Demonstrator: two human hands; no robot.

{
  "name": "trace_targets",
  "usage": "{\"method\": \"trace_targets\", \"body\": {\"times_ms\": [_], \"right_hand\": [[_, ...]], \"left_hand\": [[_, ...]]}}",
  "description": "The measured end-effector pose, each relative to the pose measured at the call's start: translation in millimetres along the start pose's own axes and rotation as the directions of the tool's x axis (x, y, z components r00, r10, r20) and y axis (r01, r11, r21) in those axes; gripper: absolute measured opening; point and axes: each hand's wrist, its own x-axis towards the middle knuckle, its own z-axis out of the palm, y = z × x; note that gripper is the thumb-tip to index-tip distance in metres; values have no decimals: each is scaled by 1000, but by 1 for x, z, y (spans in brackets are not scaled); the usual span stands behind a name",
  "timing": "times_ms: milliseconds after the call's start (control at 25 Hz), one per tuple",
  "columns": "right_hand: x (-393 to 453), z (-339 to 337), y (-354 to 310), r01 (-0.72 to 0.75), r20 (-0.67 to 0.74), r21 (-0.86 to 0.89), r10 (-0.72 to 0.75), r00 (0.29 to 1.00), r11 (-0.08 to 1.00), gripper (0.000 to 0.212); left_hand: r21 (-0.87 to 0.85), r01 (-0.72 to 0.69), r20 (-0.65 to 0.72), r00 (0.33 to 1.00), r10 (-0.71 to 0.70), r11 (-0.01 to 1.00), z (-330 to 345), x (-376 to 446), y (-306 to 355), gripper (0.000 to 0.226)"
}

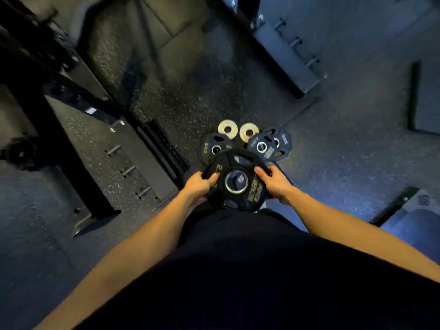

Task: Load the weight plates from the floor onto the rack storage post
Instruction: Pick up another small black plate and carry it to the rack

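Speckled rubber gym flooring is seen beneath a large black plate, marked with a legible "2", which is gripped at opposite rims by the left hand and right hand, above smaller "5KG" plates and two pale discs.

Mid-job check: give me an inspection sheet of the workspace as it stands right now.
Surface: dark speckled rubber floor.
Job's things: large black plate held above the floor; three small dark plates and two pale small plates lie beyond it, two of the dark ones overlapping.
Clutter: flat dark mat at right.
Hands: left hand and right hand grip opposite edges of the large plate.
Cables: nothing seen.
Surroundings: black rack frame at left, pegs on its base; second base with pegs upper right.
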Motion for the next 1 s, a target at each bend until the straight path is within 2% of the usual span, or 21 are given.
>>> {"method": "trace_targets", "body": {"times_ms": [120, 280, 360, 440, 560, 680, 840, 1000], "right_hand": [[-15, -1, 15, 71, 68, -107, -64, 996, 992, 53], [-31, 3, 17, 209, 195, -314, -152, 969, 926, 62], [-39, 16, 12, 282, 285, -429, -168, 944, 858, 66], [-48, 39, 10, 363, 381, -509, -174, 908, 781, 62], [-69, 87, 14, 472, 501, -598, -158, 851, 648, 57], [-101, 146, 23, 563, 596, -647, -119, 794, 514, 49], [-139, 249, 47, 633, 674, -656, -58, 736, 411, 52], [-168, 357, 86, 619, 679, -681, 21, 734, 392, 71]], "left_hand": [[-147, -2, -40, 999, -4, 989, 16, -31, -32, 44], [-317, -26, -212, 976, -44, 948, 38, -77, -83, 45], [-435, -29, -277, 955, -103, 900, 48, -100, -114, 47], [-589, -36, -311, 932, -186, 807, 55, -120, -147, 45], [-780, -70, -328, 892, -311, 622, 57, -146, -196, 37], [-862, -124, -349, 849, -397, 491, 45, -172, -243, 33], [-888, -165, -388, 772, -503, 430, 9, -202, -325, 42], [-884, -164, -410, 723, -556, 438, -48, -227, -417, 45]]}}
